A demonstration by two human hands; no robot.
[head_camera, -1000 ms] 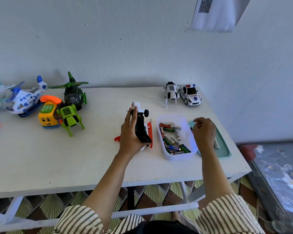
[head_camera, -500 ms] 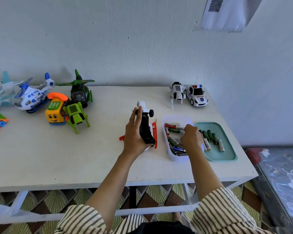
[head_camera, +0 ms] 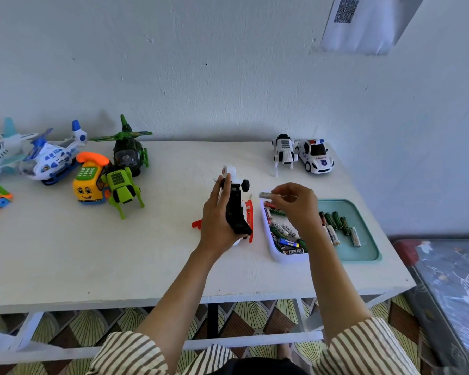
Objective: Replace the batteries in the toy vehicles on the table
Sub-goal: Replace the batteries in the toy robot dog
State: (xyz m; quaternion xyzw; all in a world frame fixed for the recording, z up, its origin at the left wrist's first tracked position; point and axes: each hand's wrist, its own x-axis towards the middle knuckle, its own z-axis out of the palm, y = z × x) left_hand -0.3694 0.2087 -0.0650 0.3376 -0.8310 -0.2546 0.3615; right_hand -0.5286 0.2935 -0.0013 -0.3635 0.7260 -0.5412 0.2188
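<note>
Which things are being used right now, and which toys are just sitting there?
In use: left hand gripping the upturned white toy; right hand pinching a battery; white tray of batteries; teal tray of batteries.

Just sitting: police car; white robot dog; green helicopter; green robot dog; yellow phone bus; blue-white helicopter.

We count 9 toys (head_camera: pixel 316 158): 2 helicopters (head_camera: pixel 52 158), 2 robot dogs (head_camera: pixel 284 151), 5 one-offs incl. white-red toy (head_camera: pixel 237 209) mid-frame. 2 trays (head_camera: pixel 363 253). 1 battery (head_camera: pixel 266 195) held up; tray batteries (head_camera: pixel 336 220) too packed to count.
</note>
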